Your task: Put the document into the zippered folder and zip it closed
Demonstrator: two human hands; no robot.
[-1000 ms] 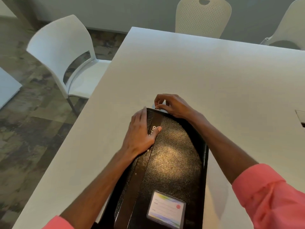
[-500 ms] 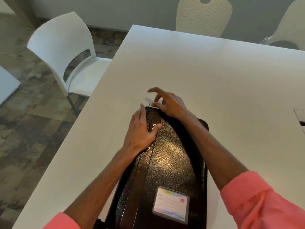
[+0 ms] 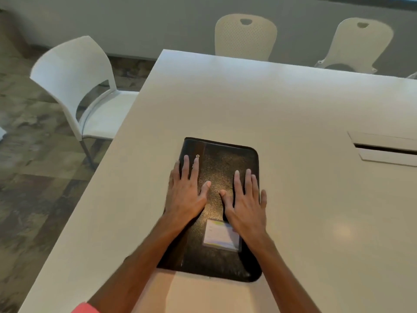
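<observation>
The black zippered folder (image 3: 220,206) lies flat on the white bench (image 3: 293,123), lengthways away from the person, and both palms rest on its cover. The left hand (image 3: 187,190) is spread flat over the darker strip on the left, its fingertips just short of a small metal ring (image 3: 197,156); the right hand (image 3: 246,199) is spread flat beside it, its heel partly covering the clear label pocket (image 3: 220,237). Neither hand pinches anything. No document shows anywhere, so I take it to be inside, and the edges look shut, though I cannot make out the zip pull or say for certain that the teeth are closed all the way round. That is the risk as I see it: if a short stretch near the far corner is open, pressing the cover flat hides the gap and a sheet could slip out when the folder is lifted. The smooth bench could also let the folder slide under a pushing palm. Compared with half a second ago, the right hand has left the far left corner, where its fingers worked at the edge, and come down flat on the cover; the left hand has opened out, and the whole folder now shows in view, near edge included.
</observation>
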